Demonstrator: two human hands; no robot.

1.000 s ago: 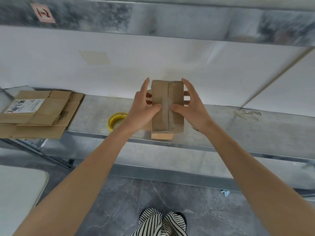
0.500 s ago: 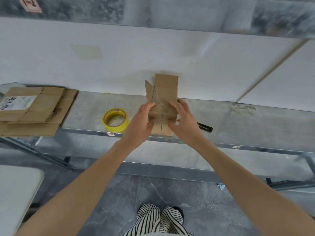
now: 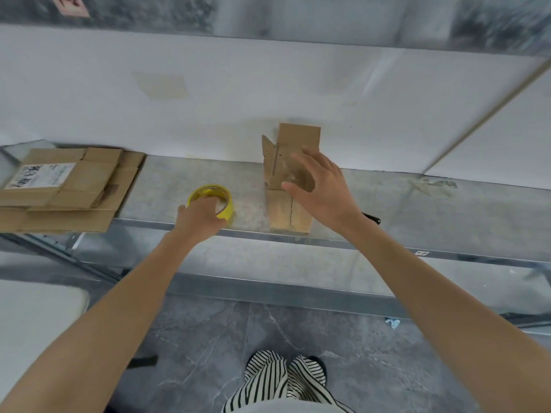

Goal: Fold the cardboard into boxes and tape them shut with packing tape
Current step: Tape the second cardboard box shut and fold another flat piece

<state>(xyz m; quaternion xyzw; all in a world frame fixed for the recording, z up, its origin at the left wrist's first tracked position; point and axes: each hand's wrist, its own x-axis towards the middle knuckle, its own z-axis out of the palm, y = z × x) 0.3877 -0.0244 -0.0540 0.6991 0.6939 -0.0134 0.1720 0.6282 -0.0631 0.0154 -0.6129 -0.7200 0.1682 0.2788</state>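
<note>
A small brown cardboard box stands upright near the front edge of the metal shelf, its top flaps raised. My right hand is in front of those flaps with fingers spread and relaxed, holding nothing; I cannot tell whether it touches them. Left of the box lies a yellow roll of packing tape. My left hand is on the roll, its fingers curled over the near rim and the thumb at the roll's left side.
A stack of flattened cardboard, one sheet with a white label, lies at the shelf's left end. A black tool pokes out behind my right wrist. A white wall backs the shelf. A pale surface sits low at the left.
Both hands let go of the box, which now stands on the shelf. My left hand moved left onto the tape roll. My right hand rose to the box's flaps.
</note>
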